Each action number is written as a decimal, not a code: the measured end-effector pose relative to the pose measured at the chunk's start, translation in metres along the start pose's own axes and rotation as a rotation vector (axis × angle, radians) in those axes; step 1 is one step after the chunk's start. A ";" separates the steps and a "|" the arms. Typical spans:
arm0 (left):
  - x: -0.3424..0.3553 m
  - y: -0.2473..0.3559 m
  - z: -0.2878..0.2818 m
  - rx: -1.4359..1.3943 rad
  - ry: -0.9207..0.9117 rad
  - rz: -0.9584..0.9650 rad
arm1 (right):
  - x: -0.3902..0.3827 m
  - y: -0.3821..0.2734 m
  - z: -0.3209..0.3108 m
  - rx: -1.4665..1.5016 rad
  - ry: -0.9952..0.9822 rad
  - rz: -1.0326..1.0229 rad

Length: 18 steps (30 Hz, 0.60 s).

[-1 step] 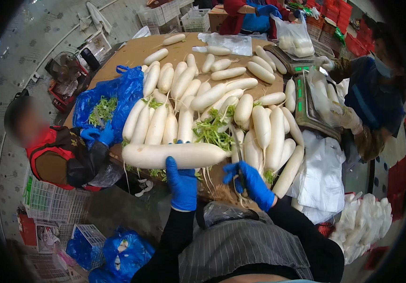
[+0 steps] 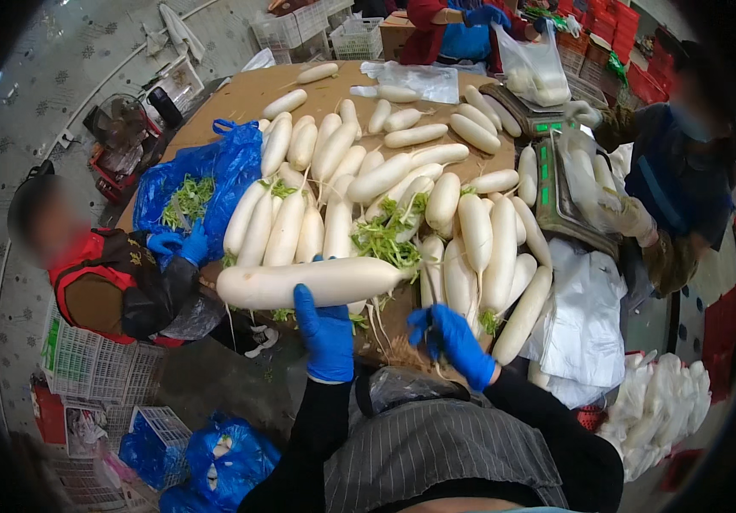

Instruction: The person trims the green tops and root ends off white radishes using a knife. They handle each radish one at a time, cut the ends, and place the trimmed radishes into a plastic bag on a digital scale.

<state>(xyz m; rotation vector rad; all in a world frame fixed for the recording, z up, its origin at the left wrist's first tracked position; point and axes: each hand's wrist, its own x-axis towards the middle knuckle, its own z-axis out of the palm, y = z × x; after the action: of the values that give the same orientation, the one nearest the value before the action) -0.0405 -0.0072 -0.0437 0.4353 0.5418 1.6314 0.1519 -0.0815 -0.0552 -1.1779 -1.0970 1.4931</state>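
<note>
My left hand (image 2: 323, 333), in a blue glove, grips a long white radish (image 2: 300, 282) from below, held level across the near edge of the table. The radish's tapered end points right, toward loose leafy greens (image 2: 389, 248). My right hand (image 2: 458, 342), also gloved in blue, is closed on a thin knife (image 2: 430, 289), its blade rising beside that tapered end. Many white radishes (image 2: 498, 256), some with short leaves and roots, lie piled on the brown tabletop (image 2: 240, 98) just beyond my hands.
A blue bag with leaves (image 2: 231, 162) and a co-worker (image 2: 94, 291) are at left. At right, another person (image 2: 676, 171) bags radishes at scales (image 2: 547, 197), beside white plastic bags (image 2: 582, 325). A third person (image 2: 462, 34) stands across the table. Crates (image 2: 86, 359) and blue bags (image 2: 231, 462) sit below.
The radish in my left hand has shifted slightly left. My right hand with the knife has moved a little lower.
</note>
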 end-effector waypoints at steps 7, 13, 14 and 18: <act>0.004 0.004 -0.016 -0.061 0.116 0.032 | -0.016 0.030 0.024 -0.203 -0.029 -0.222; -0.002 -0.006 -0.019 0.001 0.148 0.053 | 0.035 0.020 0.040 -0.176 0.110 -0.158; 0.006 -0.012 -0.023 0.013 0.140 0.076 | 0.050 0.017 0.040 -0.091 0.123 -0.133; 0.006 -0.012 -0.028 -0.048 0.060 0.005 | 0.066 -0.003 0.022 0.130 0.023 0.026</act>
<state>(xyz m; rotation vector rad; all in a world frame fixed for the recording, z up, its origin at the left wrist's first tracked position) -0.0475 -0.0026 -0.0732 0.3539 0.5458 1.6634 0.1220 -0.0188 -0.0606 -1.1201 -0.9581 1.5436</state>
